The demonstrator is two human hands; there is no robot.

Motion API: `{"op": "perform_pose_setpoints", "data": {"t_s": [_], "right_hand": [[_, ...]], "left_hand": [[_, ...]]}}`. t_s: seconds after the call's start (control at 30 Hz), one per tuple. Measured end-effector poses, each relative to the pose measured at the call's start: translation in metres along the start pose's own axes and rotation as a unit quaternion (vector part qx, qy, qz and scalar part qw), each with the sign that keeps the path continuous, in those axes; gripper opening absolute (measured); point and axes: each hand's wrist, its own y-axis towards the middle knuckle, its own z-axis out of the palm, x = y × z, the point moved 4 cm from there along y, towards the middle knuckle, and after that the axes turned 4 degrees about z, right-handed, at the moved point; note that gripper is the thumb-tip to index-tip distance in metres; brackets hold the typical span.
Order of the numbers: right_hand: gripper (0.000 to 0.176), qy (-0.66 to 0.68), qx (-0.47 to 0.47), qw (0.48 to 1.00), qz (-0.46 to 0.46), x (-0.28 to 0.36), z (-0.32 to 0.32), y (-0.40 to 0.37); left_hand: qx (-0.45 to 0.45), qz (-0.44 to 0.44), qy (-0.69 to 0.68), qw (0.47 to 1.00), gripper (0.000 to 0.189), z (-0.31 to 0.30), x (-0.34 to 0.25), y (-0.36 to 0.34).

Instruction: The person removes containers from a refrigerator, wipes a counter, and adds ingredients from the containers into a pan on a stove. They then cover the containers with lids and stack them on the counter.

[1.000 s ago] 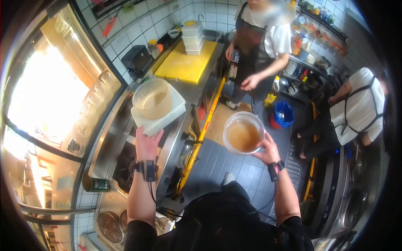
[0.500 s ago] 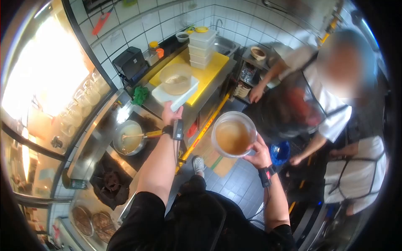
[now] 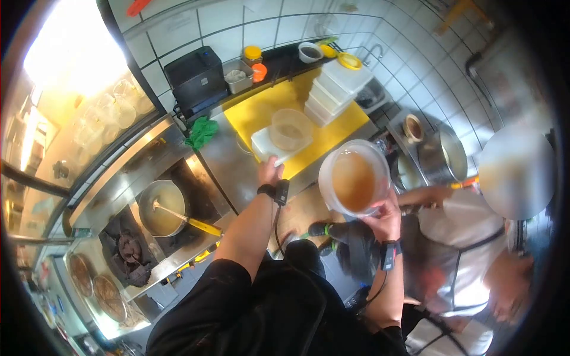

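1. Step in hand: judging by the hands, two loads are being carried or placed at once, one by the worktop and one over the floor.
2. Left hand (image 3: 270, 170), centre of the frame: its fingers are closed on the near edge of a white container (image 3: 263, 143), with a round clear tub (image 3: 291, 129) on top. Both appear over the yellow board (image 3: 242, 117); whether the white container touches it cannot be told.
3. Right hand (image 3: 386, 218), right of centre: it grips the side of a larger clear container (image 3: 377, 159) holding brownish liquid (image 3: 352, 181). The fingers are wrapped partly round the wall, the thumb near the rim.
4. Nearby: stacked boxes (image 3: 332, 92) stand at the board's far right, and a co-worker (image 3: 469, 237) is close by at lower right.
5. The next move seems to call for a level left hand, so the tub cannot slide, and a steady right hand to avoid spilling.
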Motion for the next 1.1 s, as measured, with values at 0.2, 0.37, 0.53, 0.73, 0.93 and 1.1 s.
{"op": "perform_pose_setpoints", "data": {"t_s": [0.2,0.37,0.53,0.73,0.93,1.1], "right_hand": [[0.039,0.134,0.087,0.987,0.003,-0.027,0.006,0.112],[0.04,0.146,0.102,0.982,-0.064,-0.059,-0.001,0.173],[0.042,0.074,0.111,0.989,-0.058,-0.068,-0.017,0.2],[0.044,0.066,0.116,0.99,-0.042,-0.075,-0.025,0.196],[0.047,0.055,0.11,0.992,-0.012,-0.08,-0.038,0.19],[0.048,0.025,0.104,0.994,0.005,-0.093,-0.053,0.187]], "left_hand": [[0.007,0.23,0.433,0.871,0.034,-0.027,0.034,0.06],[0.071,0.188,0.811,0.55,0.057,0.017,-0.029,0.008],[-0.285,0.168,0.576,0.748,0.054,-0.026,-0.116,0.021],[-0.311,0.163,0.647,0.677,0.072,-0.041,-0.203,0.057],[-0.333,0.195,0.704,0.596,0.087,-0.042,-0.219,0.121],[-0.25,0.145,0.773,0.565,0.087,-0.089,-0.227,0.176]]}}
